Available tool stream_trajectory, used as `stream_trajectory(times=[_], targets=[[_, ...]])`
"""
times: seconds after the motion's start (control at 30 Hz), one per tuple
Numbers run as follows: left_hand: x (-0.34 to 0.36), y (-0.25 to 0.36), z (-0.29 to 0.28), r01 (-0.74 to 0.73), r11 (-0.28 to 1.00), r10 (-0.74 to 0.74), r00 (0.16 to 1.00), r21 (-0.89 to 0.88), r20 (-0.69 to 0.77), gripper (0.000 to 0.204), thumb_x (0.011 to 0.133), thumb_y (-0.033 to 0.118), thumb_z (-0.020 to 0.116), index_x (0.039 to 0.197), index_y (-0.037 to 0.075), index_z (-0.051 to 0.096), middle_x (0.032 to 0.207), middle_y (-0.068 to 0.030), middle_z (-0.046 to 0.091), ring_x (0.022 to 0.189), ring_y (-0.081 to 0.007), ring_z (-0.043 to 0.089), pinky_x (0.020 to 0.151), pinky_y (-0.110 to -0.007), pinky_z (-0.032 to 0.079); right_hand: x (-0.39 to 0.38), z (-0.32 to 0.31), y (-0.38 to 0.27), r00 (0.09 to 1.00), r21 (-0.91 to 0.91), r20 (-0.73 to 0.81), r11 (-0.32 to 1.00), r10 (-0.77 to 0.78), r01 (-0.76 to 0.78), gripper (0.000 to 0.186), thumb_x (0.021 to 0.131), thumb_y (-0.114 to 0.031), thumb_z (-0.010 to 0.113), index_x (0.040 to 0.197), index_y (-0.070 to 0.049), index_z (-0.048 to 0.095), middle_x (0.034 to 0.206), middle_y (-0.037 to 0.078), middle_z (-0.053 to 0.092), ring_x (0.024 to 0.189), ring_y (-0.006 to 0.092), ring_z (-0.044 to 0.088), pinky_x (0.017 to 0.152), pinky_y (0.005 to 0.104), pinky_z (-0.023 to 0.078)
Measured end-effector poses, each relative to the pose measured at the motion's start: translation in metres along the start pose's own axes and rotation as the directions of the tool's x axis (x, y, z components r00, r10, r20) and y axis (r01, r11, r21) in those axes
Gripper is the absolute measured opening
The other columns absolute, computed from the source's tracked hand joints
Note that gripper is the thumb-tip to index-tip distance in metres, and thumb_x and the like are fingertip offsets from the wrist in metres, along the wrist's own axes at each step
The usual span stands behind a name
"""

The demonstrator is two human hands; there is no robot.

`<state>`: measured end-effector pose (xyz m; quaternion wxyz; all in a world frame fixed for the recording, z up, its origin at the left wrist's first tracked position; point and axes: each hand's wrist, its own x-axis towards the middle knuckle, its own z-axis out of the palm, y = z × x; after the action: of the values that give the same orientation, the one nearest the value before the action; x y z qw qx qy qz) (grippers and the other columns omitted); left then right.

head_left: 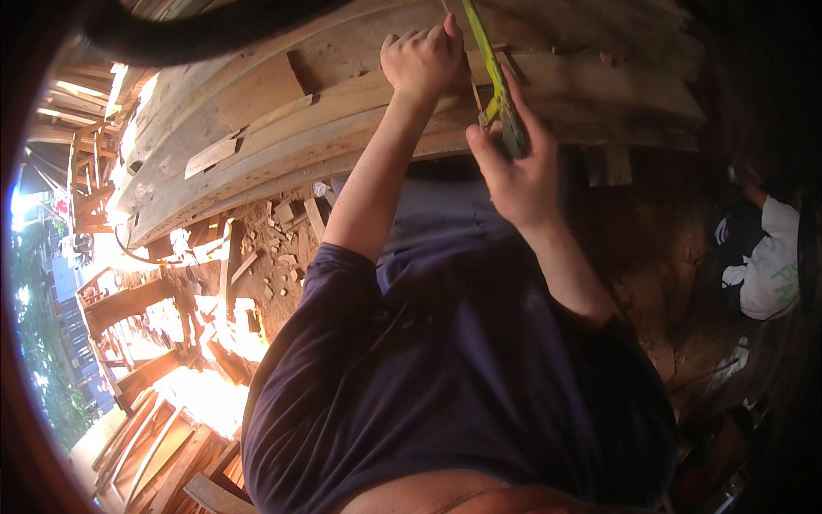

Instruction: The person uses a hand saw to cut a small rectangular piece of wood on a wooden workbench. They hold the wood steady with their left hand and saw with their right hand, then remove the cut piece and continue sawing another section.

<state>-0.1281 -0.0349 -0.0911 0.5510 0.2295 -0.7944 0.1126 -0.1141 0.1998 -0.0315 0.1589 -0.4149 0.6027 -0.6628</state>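
Observation:
In my right hand (529, 176) is a frame saw (488, 47) with a yellow-green frame and a dark handle, its far end running out of the top of the view. A thin, blade-like strip runs along the frame's left side. Close to that strip, my left hand (421, 62) is closed with its fingers curled over wood and its thumb upward; what lies under the fingers is hidden. Both hands are above a stack of long wooden boards (599, 81).
A small wood offcut (211, 158) and a flat brown panel (259, 91) lie on the boards at left. Scraps (282, 244) litter the dirt floor. Wooden frames (128, 304) stand in bright sun at left. A person in a white shirt (771, 261) is low at the right.

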Motion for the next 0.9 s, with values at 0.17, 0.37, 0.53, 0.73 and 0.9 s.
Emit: stream_trajectory(times=[0.17,0.37,0.53,0.73,0.9], targets=[[0.001,0.002,-0.004,-0.001,1.0,0.001,1.0,-0.001,0.001,0.049,0.098,0.025,0.07,0.051,0.018,0.057,0.048,-0.0017,0.058,0.04,-0.024,0.056,0.047,-0.037,0.038,-0.016,-0.001,-0.008,0.998,-0.004,0.001,0.998,0.062,-0.062,0.072,0.097,-0.003,0.07,0.164,0.001,0.043,0.092,0.001,0.064,0.079,0.0055,0.056,0.08,0.0224,0.05],[-0.004,0.008,-0.013,-0.005,0.999,0.006,0.999,-0.035,0.035,0.047,0.097,0.023,0.069,0.052,0.018,0.058,0.049,-0.0016,0.059,0.041,-0.0237,0.057,0.046,-0.037,0.038,0.033,0.004,0.024,0.997,-0.023,-0.079,1.0,0.009,-0.011,0.071,0.097,-0.003,0.068,0.164,-0.003,0.044,0.086,-0.002,0.061,0.076,0.0043,0.055,0.072,0.0236,0.05],[0.004,-0.003,-0.003,-0.02,1.0,0.02,1.0,0.009,0.015,0.046,0.097,0.022,0.069,0.052,0.018,0.058,0.049,-0.002,0.059,0.04,-0.0249,0.056,0.046,-0.038,0.038,-0.011,0.013,0.021,0.995,-0.003,-0.014,0.995,-0.102,0.102,0.072,0.098,-0.002,0.065,0.165,0.001,0.04,0.08,-0.003,0.058,0.073,0.0041,0.054,0.069,0.0236,0.048],[0.0,0.013,-0.013,-0.032,0.998,0.031,0.999,-0.052,-0.028,0.046,0.097,0.02,0.067,0.051,0.019,0.058,0.047,-0.0021,0.057,0.039,-0.0252,0.055,0.046,-0.039,0.037,0.002,-0.014,0.018,1.0,-0.047,-0.015,0.999,-0.005,0.004,0.072,0.097,-0.002,0.067,0.165,0.0,0.041,0.086,0.001,0.065,0.077,0.0059,0.057,0.076,0.0226,0.049],[0.002,0.019,-0.008,-0.045,0.996,0.043,0.999,-0.071,-0.018,0.048,0.097,0.021,0.068,0.051,0.019,0.056,0.046,-0.0017,0.056,0.039,-0.0236,0.055,0.046,-0.038,0.037,0.026,0.001,0.027,0.996,-0.014,-0.075,0.999,-0.048,0.047,0.074,0.096,-0.003,0.068,0.165,-0.001,0.042,0.074,-0.003,0.053,0.069,0.0048,0.052,0.071,0.0243,0.047]])
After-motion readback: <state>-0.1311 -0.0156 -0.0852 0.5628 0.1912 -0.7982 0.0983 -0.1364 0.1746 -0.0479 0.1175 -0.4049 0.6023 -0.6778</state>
